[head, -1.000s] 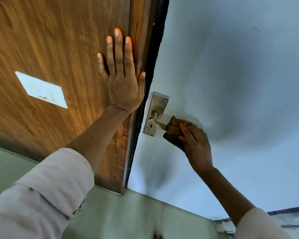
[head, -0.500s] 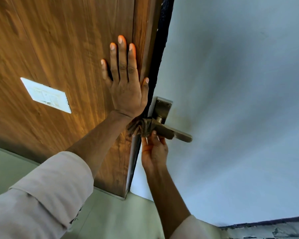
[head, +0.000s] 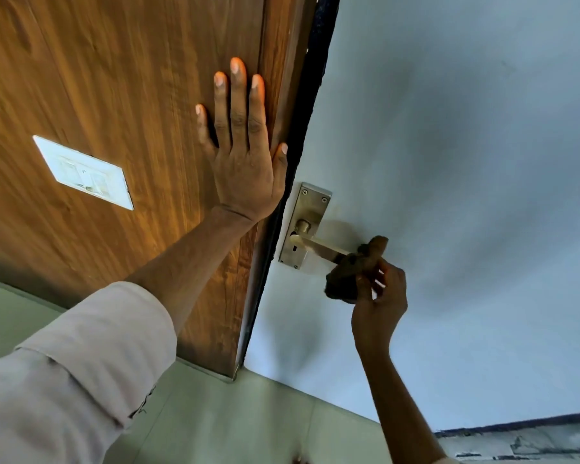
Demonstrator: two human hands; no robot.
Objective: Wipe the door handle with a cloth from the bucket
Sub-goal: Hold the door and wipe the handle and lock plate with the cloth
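Note:
A brass lever door handle [head: 320, 245] on its backplate [head: 310, 204] is fixed to a pale blue-grey door [head: 466, 162]. My right hand [head: 379, 303] is shut on a dark brown cloth [head: 348, 272], which wraps the outer end of the lever from below. My left hand [head: 245, 155] lies flat with fingers spread on the wooden panel [head: 114, 78], just left of the door's dark edge. The bucket is out of view.
A white switch plate [head: 82, 172] sits on the wooden panel at left. Pale green floor tiles [head: 248, 420] run below. A dark-edged ledge [head: 522, 437] shows at the bottom right.
My right hand slid the cloth from the handle's base by the backplate out to the lever's far end. My left hand stayed pressed on the wood.

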